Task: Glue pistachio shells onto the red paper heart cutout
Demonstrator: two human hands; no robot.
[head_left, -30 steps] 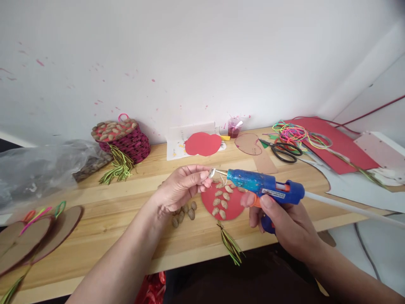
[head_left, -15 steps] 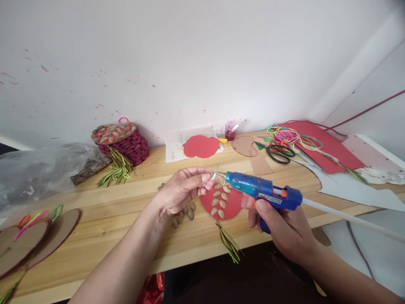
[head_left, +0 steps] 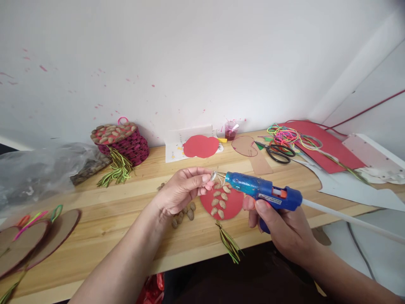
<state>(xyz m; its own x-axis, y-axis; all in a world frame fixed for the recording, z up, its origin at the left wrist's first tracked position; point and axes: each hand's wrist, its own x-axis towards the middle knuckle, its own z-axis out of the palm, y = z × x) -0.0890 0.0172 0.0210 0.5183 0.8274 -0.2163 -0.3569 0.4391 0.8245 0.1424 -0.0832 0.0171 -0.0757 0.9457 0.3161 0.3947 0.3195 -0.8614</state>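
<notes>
In my right hand (head_left: 278, 219) is a blue hot glue gun (head_left: 249, 185), fingers round its handle, nozzle pointing left. A white glue stick (head_left: 348, 217) runs out of its back end. My left hand (head_left: 186, 190) pinches a small nut-like piece (head_left: 213, 175) right at the nozzle tip, with what looks like glue on it. Below the hands lies a red disc (head_left: 205, 204) bearing rows of tan nut-like pieces (head_left: 222, 204). A green and brown tassel (head_left: 230, 245) hangs from its near side. Several loose pieces (head_left: 190, 214) lie beneath my left wrist.
Back left stands a purple woven stack (head_left: 139, 147) topped with similar pieces, beside a plastic bag (head_left: 34, 173). Cardboard discs (head_left: 58, 238) lie front left. Toward the back are a red paper cutout (head_left: 201, 146) and a cup (head_left: 230, 131). Scissors (head_left: 280, 154) and coloured cords (head_left: 284, 136) lie right.
</notes>
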